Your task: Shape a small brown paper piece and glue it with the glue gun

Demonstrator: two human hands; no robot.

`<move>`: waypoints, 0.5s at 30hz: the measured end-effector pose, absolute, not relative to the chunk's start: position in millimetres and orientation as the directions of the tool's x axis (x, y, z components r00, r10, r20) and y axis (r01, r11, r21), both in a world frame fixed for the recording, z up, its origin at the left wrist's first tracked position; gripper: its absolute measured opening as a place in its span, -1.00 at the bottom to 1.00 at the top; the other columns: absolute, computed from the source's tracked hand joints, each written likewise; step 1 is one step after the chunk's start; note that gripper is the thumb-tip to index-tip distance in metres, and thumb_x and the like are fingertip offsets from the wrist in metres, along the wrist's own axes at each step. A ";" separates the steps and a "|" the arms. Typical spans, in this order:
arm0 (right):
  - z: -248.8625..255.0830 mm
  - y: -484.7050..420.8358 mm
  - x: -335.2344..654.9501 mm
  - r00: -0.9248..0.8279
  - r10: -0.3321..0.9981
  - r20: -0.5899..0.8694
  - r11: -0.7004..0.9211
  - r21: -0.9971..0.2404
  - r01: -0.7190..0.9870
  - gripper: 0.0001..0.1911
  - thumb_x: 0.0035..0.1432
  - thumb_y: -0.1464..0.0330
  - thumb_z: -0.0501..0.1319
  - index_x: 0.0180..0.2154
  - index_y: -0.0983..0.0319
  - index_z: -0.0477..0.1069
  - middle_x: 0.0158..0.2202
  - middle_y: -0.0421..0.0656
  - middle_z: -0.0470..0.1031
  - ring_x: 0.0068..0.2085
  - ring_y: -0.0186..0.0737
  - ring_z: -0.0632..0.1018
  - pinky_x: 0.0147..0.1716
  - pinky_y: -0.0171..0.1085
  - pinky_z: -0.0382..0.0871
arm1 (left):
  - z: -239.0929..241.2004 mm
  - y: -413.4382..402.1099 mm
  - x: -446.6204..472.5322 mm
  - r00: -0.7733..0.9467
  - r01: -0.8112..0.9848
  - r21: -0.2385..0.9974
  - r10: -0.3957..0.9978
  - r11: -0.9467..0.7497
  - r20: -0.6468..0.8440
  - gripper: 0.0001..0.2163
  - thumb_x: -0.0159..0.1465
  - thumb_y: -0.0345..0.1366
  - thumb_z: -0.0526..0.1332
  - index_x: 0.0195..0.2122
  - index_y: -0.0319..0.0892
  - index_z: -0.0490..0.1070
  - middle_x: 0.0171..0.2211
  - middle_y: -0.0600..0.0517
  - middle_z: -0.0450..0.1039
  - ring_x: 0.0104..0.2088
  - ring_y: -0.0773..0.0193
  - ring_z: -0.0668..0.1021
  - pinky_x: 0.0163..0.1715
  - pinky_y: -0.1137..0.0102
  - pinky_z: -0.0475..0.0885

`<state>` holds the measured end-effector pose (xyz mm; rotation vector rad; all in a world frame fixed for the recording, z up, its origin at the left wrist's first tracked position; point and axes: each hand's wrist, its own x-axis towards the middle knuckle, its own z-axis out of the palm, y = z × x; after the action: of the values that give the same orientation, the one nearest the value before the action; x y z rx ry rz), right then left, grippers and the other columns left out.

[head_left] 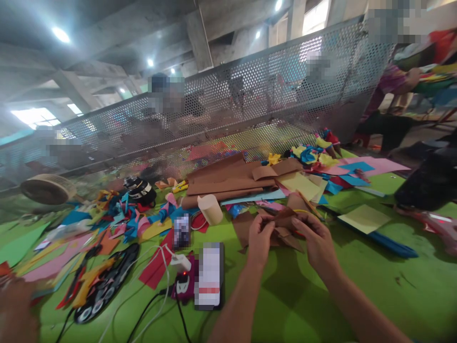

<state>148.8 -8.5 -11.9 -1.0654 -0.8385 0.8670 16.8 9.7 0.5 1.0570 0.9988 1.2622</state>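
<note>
My left hand (262,233) and my right hand (314,232) are raised over the green table, fingers pinched on a folded piece of thin brown sheet (285,220). The brown piece spans the gap between them, and its loose, uneven flaps hang below the fingers. Whether it is paper, felt or foam I cannot tell. More brown sheet (243,228) lies just left of my left hand. A cream-coloured roll (210,209) stands tilted to the left, and a yellow sheet (364,219) lies to the right on a blue piece.
Brown sheets (228,178) are stacked behind my hands. Colourful scraps (121,214) cover the left side. A phone (209,275), a purple power adapter (185,281) and cables lie in front. A perforated metal partition (250,95) closes the back. Another person's hand (16,305) shows lower left.
</note>
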 end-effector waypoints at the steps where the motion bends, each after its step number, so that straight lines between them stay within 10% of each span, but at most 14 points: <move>1: -11.6 -8.5 149.5 0.408 0.900 0.154 0.243 -0.954 -0.176 -0.67 0.00 0.05 0.42 -0.44 0.14 0.46 -0.46 -0.25 0.46 -0.44 -0.22 0.45 -0.42 -0.27 0.41 | 0.9 9.6 16.6 0.053 -0.227 0.974 0.999 0.011 0.001 -0.86 0.11 -0.25 0.34 -0.34 -0.16 0.49 -0.41 0.08 0.47 -0.39 0.31 0.47 -0.33 0.44 0.38; 15: -6.6 -11.0 194.2 0.060 0.830 0.555 0.515 -0.803 0.299 -0.75 0.32 0.23 0.23 -0.01 -0.02 0.59 0.03 -0.11 0.57 0.06 -0.03 0.56 0.05 -0.12 0.46 | -3.8 12.8 18.4 0.025 -0.307 0.940 0.988 0.150 -0.150 -0.85 0.03 -0.33 0.33 -0.35 -0.16 0.46 -0.41 0.11 0.46 -0.47 0.37 0.46 -0.39 0.46 0.40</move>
<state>194.2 -11.0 -6.6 -1.0189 -1.5092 0.5321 18.4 12.8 -3.8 0.8704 1.0446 1.2291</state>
